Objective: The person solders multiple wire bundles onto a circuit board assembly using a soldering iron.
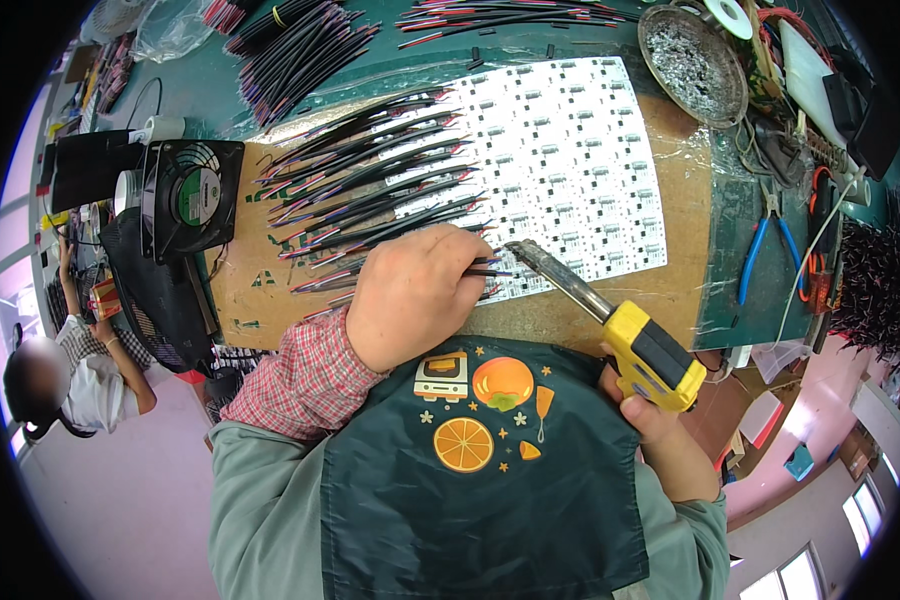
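Note:
My left hand [415,285] is closed, its fingertips pinching a black-sheathed wire [488,268] by the near edge of a white circuit board panel [580,150]. In my right hand [650,412] is a yellow and black soldering gun [655,355]. Its metal barrel slants up to the left, with the dark tip just above the board, close to the pinched wire end. Whether tip and wire touch, I cannot tell. Rows of black wires [370,180] with red and blue ends lie along the panel's left side. My palm hides part of the lowest rows.
A black fan [192,198] stands left of the brown work board [685,190]. More wire bundles [295,55] lie at the back. At the right are a round metal dish [692,65] of solder scraps and blue-handled pliers [770,240]. Another person [95,370] sits at far left.

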Demonstrator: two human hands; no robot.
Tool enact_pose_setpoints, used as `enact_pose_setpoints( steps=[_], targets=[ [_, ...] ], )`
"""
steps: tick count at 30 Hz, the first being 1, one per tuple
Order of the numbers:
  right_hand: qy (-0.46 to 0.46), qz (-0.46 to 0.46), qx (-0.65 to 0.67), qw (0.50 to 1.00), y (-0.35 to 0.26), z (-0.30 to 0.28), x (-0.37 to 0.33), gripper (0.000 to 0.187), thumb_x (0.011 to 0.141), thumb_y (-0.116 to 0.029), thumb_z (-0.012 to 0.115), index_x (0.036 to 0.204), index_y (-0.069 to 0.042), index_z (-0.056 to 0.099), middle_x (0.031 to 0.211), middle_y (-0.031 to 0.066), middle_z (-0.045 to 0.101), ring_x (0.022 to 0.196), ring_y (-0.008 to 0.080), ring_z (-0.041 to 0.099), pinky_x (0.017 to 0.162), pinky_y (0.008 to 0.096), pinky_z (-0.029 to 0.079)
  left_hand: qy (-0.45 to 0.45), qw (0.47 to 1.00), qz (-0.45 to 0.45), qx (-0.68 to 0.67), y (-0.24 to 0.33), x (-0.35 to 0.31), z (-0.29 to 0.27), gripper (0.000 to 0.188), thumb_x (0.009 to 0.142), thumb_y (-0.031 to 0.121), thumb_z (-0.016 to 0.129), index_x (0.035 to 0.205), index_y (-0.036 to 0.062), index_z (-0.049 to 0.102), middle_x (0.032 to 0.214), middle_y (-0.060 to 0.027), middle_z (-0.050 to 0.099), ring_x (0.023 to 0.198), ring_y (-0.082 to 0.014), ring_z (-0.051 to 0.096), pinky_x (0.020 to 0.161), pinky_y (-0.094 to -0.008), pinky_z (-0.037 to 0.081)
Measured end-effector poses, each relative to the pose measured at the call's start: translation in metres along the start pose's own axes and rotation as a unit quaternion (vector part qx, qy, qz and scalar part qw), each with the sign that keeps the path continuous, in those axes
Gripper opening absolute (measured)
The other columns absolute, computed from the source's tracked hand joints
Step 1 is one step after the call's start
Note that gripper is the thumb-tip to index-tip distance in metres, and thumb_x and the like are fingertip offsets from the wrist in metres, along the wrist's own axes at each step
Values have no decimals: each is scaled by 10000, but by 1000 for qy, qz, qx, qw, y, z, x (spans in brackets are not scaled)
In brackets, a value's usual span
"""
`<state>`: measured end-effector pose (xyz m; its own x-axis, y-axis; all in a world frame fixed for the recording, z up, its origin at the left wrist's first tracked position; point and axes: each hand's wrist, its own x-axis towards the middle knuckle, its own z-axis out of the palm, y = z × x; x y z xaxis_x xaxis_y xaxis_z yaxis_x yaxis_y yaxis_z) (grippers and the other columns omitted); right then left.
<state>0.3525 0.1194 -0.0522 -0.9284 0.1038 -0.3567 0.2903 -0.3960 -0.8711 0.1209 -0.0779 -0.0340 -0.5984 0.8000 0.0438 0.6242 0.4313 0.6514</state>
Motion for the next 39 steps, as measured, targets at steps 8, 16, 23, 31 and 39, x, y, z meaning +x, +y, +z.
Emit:
enact_pose_setpoints(
  steps=[8,16,23,31,39],
  targets=[
    [-5,12,-21,1000,-2,-3,-4,265,806,-254,666,903,-39,546,727,20,500,643,139,471,583,290,379,-13,1000,-19,4,-1,4,-4,114,718,34,644,831,47,634,804,-108,646,725,-290,629,636,-356,506],
    [-3,-3,-14,1000,0,1,-3,300,810,-222,667,1000,-25,545,763,24,507,674,137,472,609,287,389,-86,995,-49,-12,-3,16,-14,123,756,115,647,837,24,656,801,-140,642,731,-316,622,649,-379,492],
    [-4,13,-15,1000,2,2,-5,398,812,-192,671,1130,-1,524,815,26,529,724,121,493,654,270,413,-87,995,-46,-9,-3,15,-13,118,759,117,646,835,27,659,804,-142,644,728,-317,623,642,-380,491],
    [17,16,0,1000,2,5,-5,343,797,-204,675,1048,-10,545,787,20,518,691,122,476,622,270,395,-74,996,-44,-13,-2,14,-11,112,761,117,649,824,24,650,805,-135,643,711,-317,622,630,-380,489],
    [1,5,-14,1000,5,-1,-9,295,781,-258,672,930,-39,541,749,21,499,657,135,460,586,276,369,-83,996,-43,-8,1,13,-15,123,776,126,648,842,22,641,796,-138,630,699,-314,616,636,-376,486]
  ],
)
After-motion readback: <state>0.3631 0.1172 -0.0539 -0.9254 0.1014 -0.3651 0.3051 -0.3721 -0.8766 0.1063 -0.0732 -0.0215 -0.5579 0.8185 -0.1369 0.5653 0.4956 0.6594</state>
